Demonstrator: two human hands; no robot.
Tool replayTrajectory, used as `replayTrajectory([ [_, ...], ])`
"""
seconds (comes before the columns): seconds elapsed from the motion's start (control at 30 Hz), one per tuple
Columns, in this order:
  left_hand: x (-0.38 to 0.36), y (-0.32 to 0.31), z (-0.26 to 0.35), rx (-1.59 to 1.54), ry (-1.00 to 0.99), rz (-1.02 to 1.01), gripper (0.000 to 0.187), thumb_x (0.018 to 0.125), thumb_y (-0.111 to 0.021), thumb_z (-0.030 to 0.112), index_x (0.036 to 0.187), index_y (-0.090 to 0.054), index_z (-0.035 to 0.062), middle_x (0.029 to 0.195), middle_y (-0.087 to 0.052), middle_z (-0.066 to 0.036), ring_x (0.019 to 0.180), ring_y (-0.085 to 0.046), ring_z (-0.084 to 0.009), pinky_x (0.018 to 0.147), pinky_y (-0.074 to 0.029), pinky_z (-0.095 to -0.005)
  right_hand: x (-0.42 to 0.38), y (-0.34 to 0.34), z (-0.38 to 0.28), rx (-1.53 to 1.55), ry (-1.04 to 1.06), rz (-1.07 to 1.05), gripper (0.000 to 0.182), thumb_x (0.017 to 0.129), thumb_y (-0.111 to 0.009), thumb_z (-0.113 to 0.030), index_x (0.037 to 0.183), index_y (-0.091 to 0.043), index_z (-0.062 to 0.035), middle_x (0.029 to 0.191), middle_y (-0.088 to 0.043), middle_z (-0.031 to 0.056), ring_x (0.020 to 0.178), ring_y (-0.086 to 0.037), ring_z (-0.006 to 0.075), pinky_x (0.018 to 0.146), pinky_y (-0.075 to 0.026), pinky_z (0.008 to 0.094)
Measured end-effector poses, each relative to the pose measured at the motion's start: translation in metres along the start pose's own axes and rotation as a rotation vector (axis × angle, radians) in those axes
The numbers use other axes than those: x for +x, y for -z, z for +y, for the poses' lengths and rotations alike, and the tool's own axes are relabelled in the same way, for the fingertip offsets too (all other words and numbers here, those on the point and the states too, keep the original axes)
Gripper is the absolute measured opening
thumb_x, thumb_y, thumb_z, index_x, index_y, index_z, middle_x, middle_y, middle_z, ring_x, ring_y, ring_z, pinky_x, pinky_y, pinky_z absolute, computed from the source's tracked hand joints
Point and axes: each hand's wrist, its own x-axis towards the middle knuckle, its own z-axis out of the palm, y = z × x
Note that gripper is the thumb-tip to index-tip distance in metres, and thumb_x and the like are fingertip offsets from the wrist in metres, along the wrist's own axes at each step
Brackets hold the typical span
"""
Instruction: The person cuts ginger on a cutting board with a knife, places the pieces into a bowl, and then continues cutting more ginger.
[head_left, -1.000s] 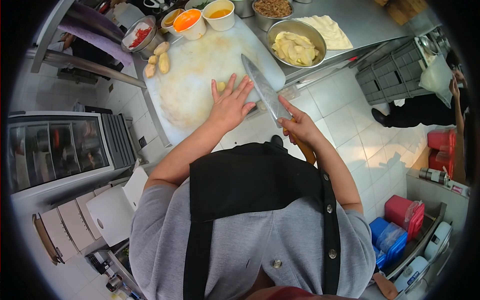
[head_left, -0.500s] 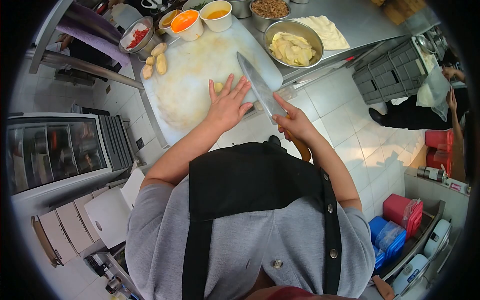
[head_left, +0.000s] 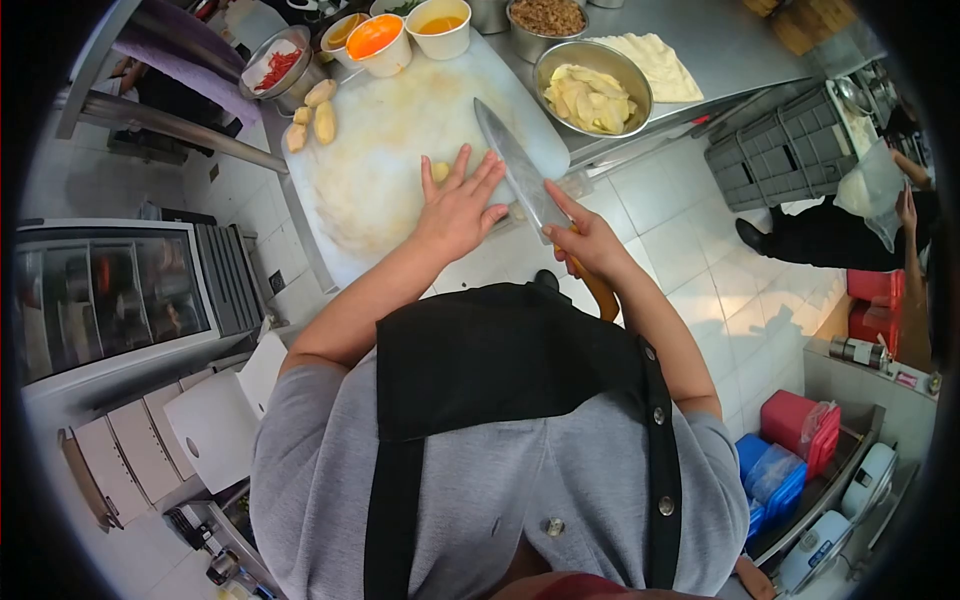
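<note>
My left hand [head_left: 458, 207] lies with fingers spread on the white cutting board [head_left: 370, 190], beside a small yellow piece [head_left: 440, 172] between its fingertips. In my right hand [head_left: 590, 240] is a large knife [head_left: 518, 165] with an orange-brown handle, its blade slanting up and left, close to the left fingertips. Several peeled ginger-like pieces [head_left: 324, 122] rest at the board's upper left. Beyond the board's right corner, a metal bowl [head_left: 645, 98] holds pale yellow slices [head_left: 588, 98].
Cups of orange [head_left: 375, 38] and yellow liquid [head_left: 440, 25] stand at the board's far edge. Left of them is a bowl with red strips [head_left: 278, 68]. A folded cloth [head_left: 655, 68] lies beyond the metal bowl. At right, another person's hands [head_left: 907, 190] hold a plastic bag.
The view has shifted slightly. Both of my hands and the knife keep nearly the same place on and beside the board. The other person's hands and bag at right have moved a little.
</note>
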Motion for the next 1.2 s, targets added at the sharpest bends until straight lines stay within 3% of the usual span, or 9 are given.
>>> replayTrajectory([
  [0.6, -0.001, -0.004, 0.000, 0.014, 0.001, -0.009, 0.059, 0.093, -0.049, 0.043, 0.145, -0.035, 0.0184, 0.153, -0.027, 0.002, 0.144, -0.013, -0.0321, 0.105, 0.002, -0.0696, 0.001, 0.001, -0.003, -0.064, -0.016, -0.018, 0.063, 0.090, -0.060, -0.015, 0.146, -0.033, -0.0296, 0.071, -0.052, 0.0006, 0.054, -0.051, 0.0084, 0.045, -0.045, 0.0252],
  [0.77, -0.001, -0.001, 0.001, 0.026, 0.009, -0.033, 0.060, 0.093, -0.049, 0.042, 0.146, -0.033, 0.0183, 0.154, -0.026, 0.002, 0.144, -0.012, -0.0327, 0.105, 0.002, -0.0700, 0.001, -0.001, -0.005, -0.058, 0.012, -0.026, 0.067, 0.089, -0.060, -0.017, 0.148, -0.029, -0.0240, 0.067, -0.051, 0.0014, 0.054, -0.051, 0.0097, 0.045, -0.045, 0.0261],
  [0.97, -0.002, -0.002, 0.001, 0.036, -0.009, 0.004, 0.061, 0.093, -0.049, 0.042, 0.145, -0.033, 0.0175, 0.153, -0.027, 0.001, 0.143, -0.013, -0.0335, 0.105, 0.000, -0.0702, -0.001, 0.003, 0.003, -0.098, -0.018, -0.041, 0.066, 0.090, -0.060, -0.016, 0.147, -0.030, -0.0266, 0.069, -0.051, 0.0018, 0.052, -0.050, 0.0097, 0.044, -0.044, 0.0262],
  [1.2, -0.008, 0.000, -0.006, -0.015, 0.099, 0.097, 0.055, 0.093, -0.050, 0.040, 0.142, -0.039, 0.0175, 0.151, -0.031, 0.000, 0.142, -0.017, -0.0325, 0.105, -0.003, -0.0690, -0.003, -0.002, 0.000, -0.043, -0.010, -0.029, 0.064, 0.091, -0.059, -0.015, 0.147, -0.032, -0.0286, 0.066, -0.049, 0.0006, 0.051, -0.050, 0.0086, 0.042, -0.044, 0.0252],
])
